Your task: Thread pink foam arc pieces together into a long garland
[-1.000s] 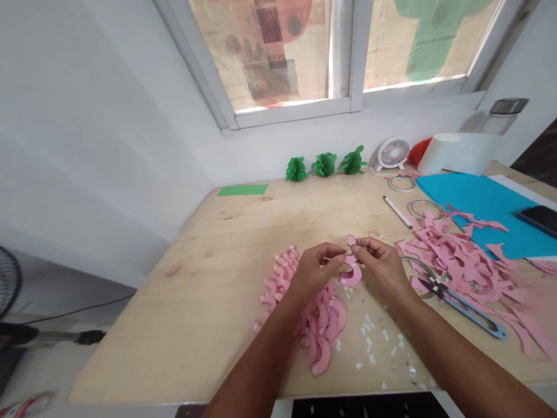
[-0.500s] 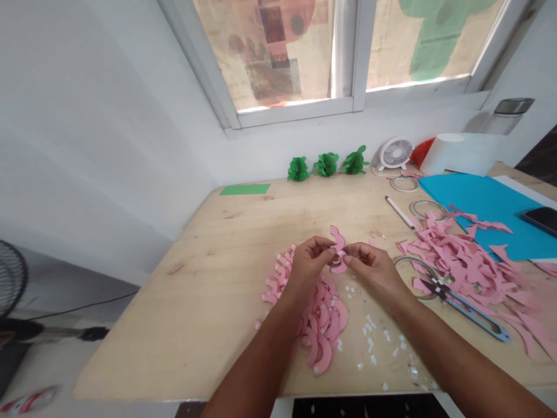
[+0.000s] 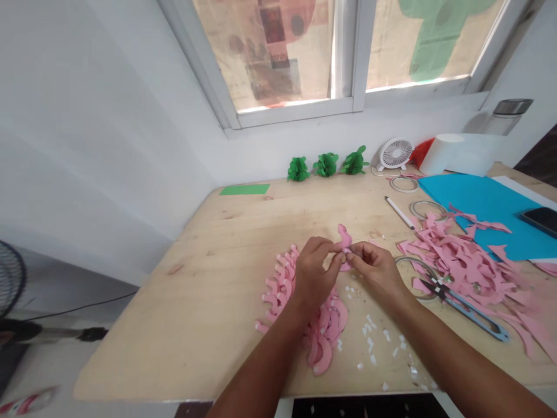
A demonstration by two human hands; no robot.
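Between both hands is a curved pink paper piece (image 3: 344,237), held just above the wooden table. My left hand (image 3: 317,268) pinches its left side with thumb and forefinger, and my right hand (image 3: 371,264) pinches it from the right, the fingertips almost meeting. Fingers cover the middle of the piece. Under and beside my left forearm lies a heap of curved pink paper strips (image 3: 321,354), several with small white squares at their ends. More such strips (image 3: 276,290) stand in a row left of the forearm. Small white scraps (image 3: 369,334) are scattered between my arms.
Pink paper offcuts (image 3: 470,261), blue-handled scissors (image 3: 474,316), tape rolls (image 3: 427,210) and a white pen (image 3: 399,212) lie right. Behind them are blue sheets (image 3: 470,191) and a phone (image 3: 541,220). Green paper figures (image 3: 326,165) and a small fan (image 3: 395,153) line the wall.
The pink piece has shifted slightly right and turned a little. My left hand has moved right with its fingers reaching across the piece; my right hand stays nearly in place.
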